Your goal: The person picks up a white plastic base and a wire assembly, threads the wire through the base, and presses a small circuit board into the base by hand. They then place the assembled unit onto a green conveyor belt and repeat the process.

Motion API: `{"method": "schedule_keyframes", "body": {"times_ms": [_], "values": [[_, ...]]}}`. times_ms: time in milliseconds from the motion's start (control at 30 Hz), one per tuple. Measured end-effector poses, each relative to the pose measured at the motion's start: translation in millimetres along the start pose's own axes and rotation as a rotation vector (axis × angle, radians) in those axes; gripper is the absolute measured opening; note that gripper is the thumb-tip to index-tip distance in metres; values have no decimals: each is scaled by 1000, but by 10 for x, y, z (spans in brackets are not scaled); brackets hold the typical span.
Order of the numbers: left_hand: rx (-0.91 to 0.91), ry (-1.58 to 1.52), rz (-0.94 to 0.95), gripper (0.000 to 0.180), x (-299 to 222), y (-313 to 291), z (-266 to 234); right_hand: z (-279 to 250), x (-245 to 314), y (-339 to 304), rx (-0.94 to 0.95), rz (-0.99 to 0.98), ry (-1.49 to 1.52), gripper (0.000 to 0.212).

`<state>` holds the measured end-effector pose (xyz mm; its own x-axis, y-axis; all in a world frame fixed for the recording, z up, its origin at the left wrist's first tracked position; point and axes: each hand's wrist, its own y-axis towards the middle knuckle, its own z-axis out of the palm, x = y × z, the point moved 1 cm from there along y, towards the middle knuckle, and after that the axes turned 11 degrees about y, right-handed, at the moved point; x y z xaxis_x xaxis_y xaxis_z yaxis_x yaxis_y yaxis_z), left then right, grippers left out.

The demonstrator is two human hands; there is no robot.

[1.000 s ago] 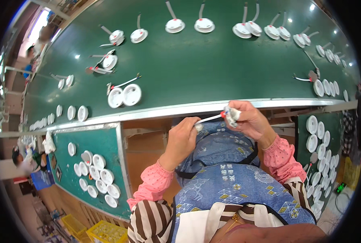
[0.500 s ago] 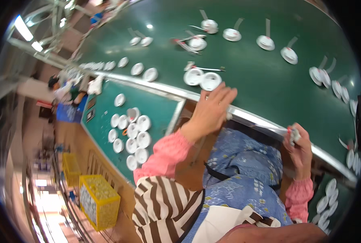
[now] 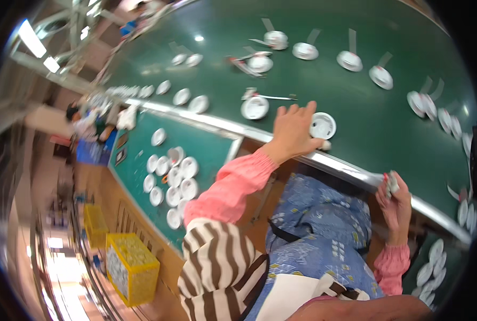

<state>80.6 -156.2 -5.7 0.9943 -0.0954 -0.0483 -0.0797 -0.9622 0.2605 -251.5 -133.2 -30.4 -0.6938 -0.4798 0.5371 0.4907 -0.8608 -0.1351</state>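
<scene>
My left hand (image 3: pixel 294 131) lies over the near edge of the green table, fingers stretched and apart. Just right of it is a round white disc-shaped housing (image 3: pixel 323 126); whether the hand touches it I cannot tell. By my thumb sits a small whitish piece (image 3: pixel 325 145). A similar white housing (image 3: pixel 255 108) rests left of my fingers, with a thin white strip (image 3: pixel 273 97) behind it. My right hand (image 3: pixel 396 208), at the table edge over my lap, pinches a small white-and-red part (image 3: pixel 391 184), partly hidden by the fingers.
Several white housings with upright clear strips (image 3: pixel 350 60) stand farther back on the green table (image 3: pixel 366 123). A lower side table (image 3: pixel 206 139) on the left bears more housings (image 3: pixel 188 167). Yellow crates (image 3: pixel 142 273) stand on the floor. Another person (image 3: pixel 86 125) works at far left.
My left hand has moved right, its fingers spreading. One housing has shifted right, away from the one it sat beside. My right hand keeps its small part near the same spot.
</scene>
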Motion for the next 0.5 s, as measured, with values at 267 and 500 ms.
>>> {"method": "schedule_keyframes", "body": {"times_ms": [267, 500], "values": [[162, -289, 158, 87, -60, 133, -8, 197, 225, 81, -70, -117, -60, 14], [246, -475, 205, 87, -456, 157, 244, 335, 264, 123, -109, -129, -384, 12]]}}
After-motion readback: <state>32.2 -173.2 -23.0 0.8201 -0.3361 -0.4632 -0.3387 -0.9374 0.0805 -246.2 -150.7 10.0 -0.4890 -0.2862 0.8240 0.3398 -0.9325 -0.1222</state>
